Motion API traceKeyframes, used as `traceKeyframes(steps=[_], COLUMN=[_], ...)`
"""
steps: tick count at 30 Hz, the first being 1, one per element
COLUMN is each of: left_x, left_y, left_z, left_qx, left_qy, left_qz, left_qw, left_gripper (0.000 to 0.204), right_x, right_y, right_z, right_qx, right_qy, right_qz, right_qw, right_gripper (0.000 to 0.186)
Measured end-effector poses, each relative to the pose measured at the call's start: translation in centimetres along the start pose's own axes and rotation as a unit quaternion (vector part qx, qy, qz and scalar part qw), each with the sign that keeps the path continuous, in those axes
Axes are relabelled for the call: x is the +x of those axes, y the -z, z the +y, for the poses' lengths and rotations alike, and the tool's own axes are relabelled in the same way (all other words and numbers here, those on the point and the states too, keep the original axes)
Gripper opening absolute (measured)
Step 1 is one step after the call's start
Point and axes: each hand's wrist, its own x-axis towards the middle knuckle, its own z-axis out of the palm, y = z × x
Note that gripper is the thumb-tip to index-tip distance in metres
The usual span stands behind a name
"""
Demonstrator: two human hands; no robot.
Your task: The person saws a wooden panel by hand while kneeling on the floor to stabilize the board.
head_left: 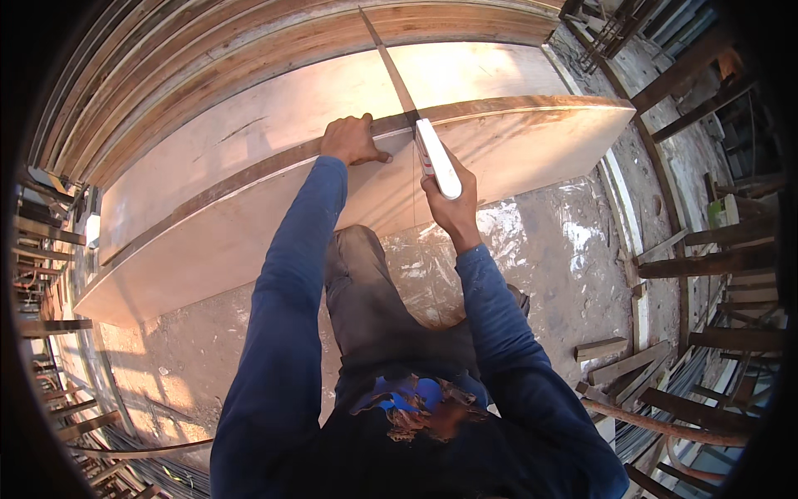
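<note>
A long plywood panel with a timber-edged top [515,145] stands on edge across in front of me. My right hand [453,200] is closed round the white handle [439,162] of a handsaw. The saw's blade [392,71] points away from me and crosses the panel's top edge. Down the panel's near face, below the saw, runs a thin line. Just left of the saw, my left hand [353,141] grips the panel's top edge, its thumb on the near face. Its fingertips are partly hidden behind the edge.
Behind the standing panel lies another pale board [291,91], with several long planks [199,58] stacked beyond it. Short wood offcuts [619,359] lie on the stained floor [565,274] at right. Timber pieces [706,259] jut in from the right side, and more stand at left.
</note>
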Motion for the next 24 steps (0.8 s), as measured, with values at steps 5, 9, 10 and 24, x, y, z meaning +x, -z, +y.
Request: traceKeyframes(steps=[5,9,10,24], left_x=[-0.2,-0.4,-0.6,-0.6], left_y=[-0.4,-0.3,-0.3,0.1], left_z=[-1.3,-1.9,-2.0,-2.4], left_qx=[-0.019,-0.041,-0.038,-0.009], left_qy=[-0.038,-0.079,-0.080,-0.069], left_qz=[0.020,0.038,0.031,0.033], left_qw=[0.999,0.995,0.996,0.997], left_gripper=[0.084,0.081,0.081,0.080], right_x=[-1.5,-1.5,-1.3,-0.5], right_y=[-0.1,-0.8,-1.0,-1.8], right_z=[2.4,1.1,1.0,1.2], right_qx=[0.007,0.003,-0.001,0.010], right_qy=[-0.007,0.003,-0.061,-0.088], right_qz=[-0.036,-0.021,0.005,0.001], right_qw=[0.999,1.000,0.998,0.996], right_gripper=[0.054,0.045,0.041,0.052])
